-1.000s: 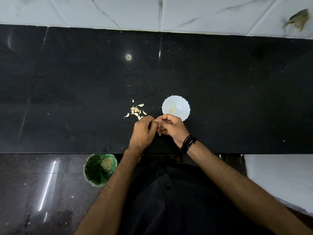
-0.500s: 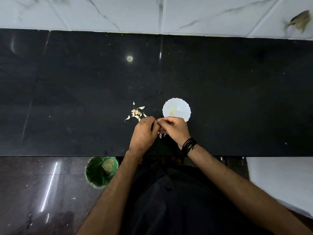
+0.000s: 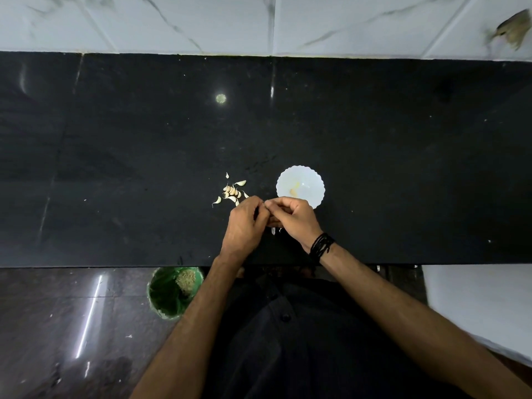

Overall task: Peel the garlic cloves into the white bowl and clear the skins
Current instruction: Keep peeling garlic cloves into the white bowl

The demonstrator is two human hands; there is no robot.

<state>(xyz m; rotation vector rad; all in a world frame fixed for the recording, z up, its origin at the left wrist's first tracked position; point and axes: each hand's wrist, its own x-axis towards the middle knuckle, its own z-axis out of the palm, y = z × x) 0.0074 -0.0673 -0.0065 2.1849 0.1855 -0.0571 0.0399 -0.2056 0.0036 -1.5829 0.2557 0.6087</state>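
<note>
Over a black stone counter (image 3: 374, 168), seen from above by a head-worn camera, two bare hands meet near the counter's front edge. Both forearms reach up from the bottom of the view and converge, the left from the lower left, the right from the lower right with a black thread band (image 3: 321, 245) around its wrist. The left hand (image 3: 244, 223) shows its back, fingers curled inward toward the right. The right hand (image 3: 293, 217) is also curled, knuckles up, thumb and forefinger stretched left to meet the left hand's fingertips. Both hands seem to pinch something small between them, most likely a garlic clove, but it is hidden by the fingers, so its long axis and direction cannot be told. Pale scraps of skin (image 3: 273, 231) lie on the counter just beneath the hands. Just beyond the left hand lies a loose pile of unpeeled garlic cloves (image 3: 232, 191), slim and pale; they point every way, several with thin tails turned outward, and one clove (image 3: 218, 200) lies a little apart on the left, tail pointing down-left. Just beyond the right hand, partly overlapped by its knuckles, sits the white bowl (image 3: 311, 180), round with a scalloped rim, holding a small yellowish bit near its centre. Below the counter edge, on a dark glossy floor (image 3: 57, 326), stands a green bin (image 3: 167, 295) with light scraps inside. Pale marbled wall tiles (image 3: 201, 21) run along the top.
</note>
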